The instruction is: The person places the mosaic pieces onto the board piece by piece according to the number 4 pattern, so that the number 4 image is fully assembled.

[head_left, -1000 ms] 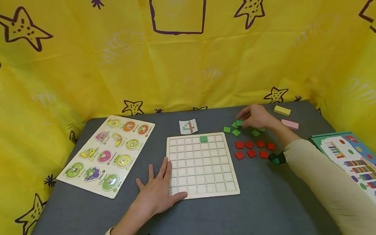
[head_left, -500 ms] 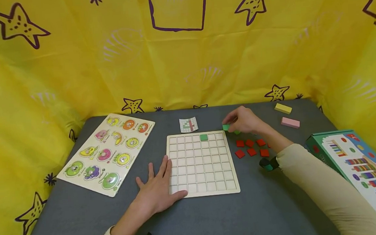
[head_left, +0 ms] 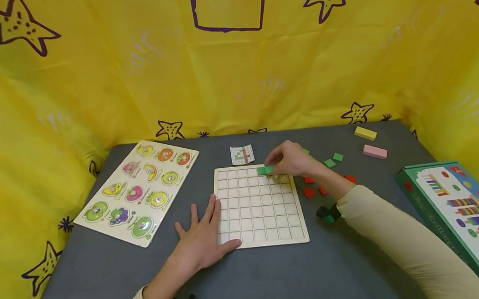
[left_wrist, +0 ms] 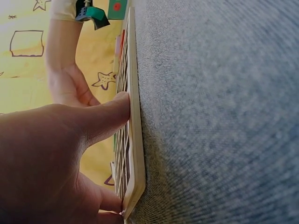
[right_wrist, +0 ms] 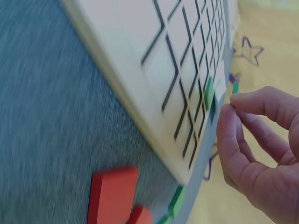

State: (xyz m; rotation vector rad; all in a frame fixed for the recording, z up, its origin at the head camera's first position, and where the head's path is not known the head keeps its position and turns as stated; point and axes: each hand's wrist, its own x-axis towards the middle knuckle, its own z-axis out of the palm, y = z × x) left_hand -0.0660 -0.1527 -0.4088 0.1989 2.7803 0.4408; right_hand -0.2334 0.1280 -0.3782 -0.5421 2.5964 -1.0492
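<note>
A pale wooden grid board lies on the grey table. My left hand rests at its left side with fingers spread, the thumb over the front-left corner; in the left wrist view that thumb presses the board's edge. Over the back row, my right hand pinches a small green square tile between thumb and fingertips. Just left of it, another green tile sits in a back-row cell. The right wrist view shows the pinched tile mostly covered by fingertips.
Behind the board lies a small printed pattern card. Loose red tiles and green tiles lie to the right, with yellow and pink blocks beyond. A fruit puzzle flanks the left, a toy box the right.
My right hand has picked up a green tile from the pile and carried it left over the board's back row. The left hand has stayed on the board.
</note>
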